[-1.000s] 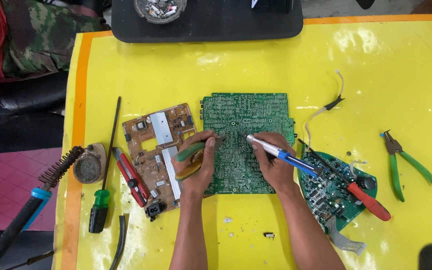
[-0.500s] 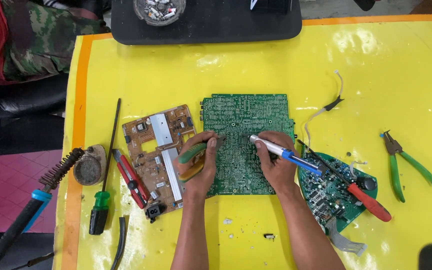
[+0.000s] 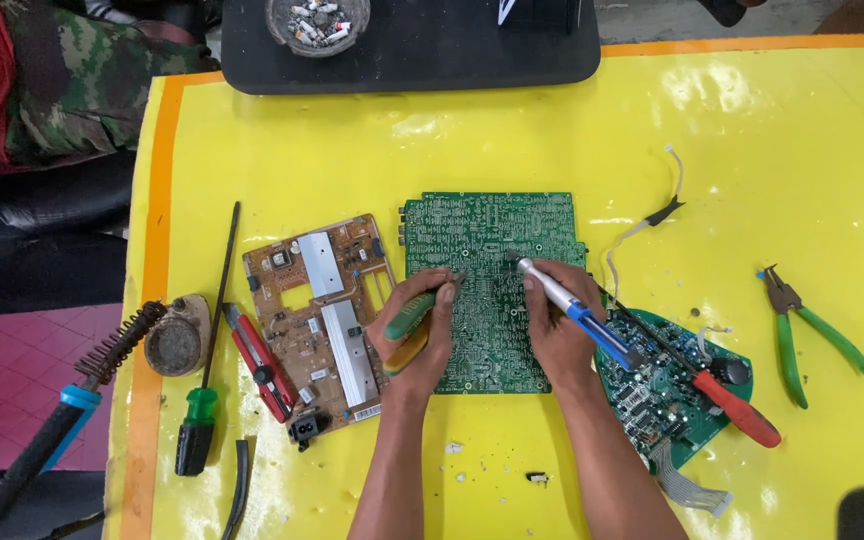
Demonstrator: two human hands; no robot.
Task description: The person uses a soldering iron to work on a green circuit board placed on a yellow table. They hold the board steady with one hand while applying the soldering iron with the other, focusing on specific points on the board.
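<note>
Head view, hands (image 3: 492,330) (tools gripped) on green circuit board (image 3: 492,290)

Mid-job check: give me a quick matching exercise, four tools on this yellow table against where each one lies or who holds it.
1 soldering iron
2 green-handled pliers
3 green-handled screwdriver
4 red utility knife

A far right of the table, untouched
B in the right hand, tip on the green circuit board
C against the brown board, left side
D near the table's left edge

Pairs: 1-B, 2-A, 3-D, 4-C
</note>
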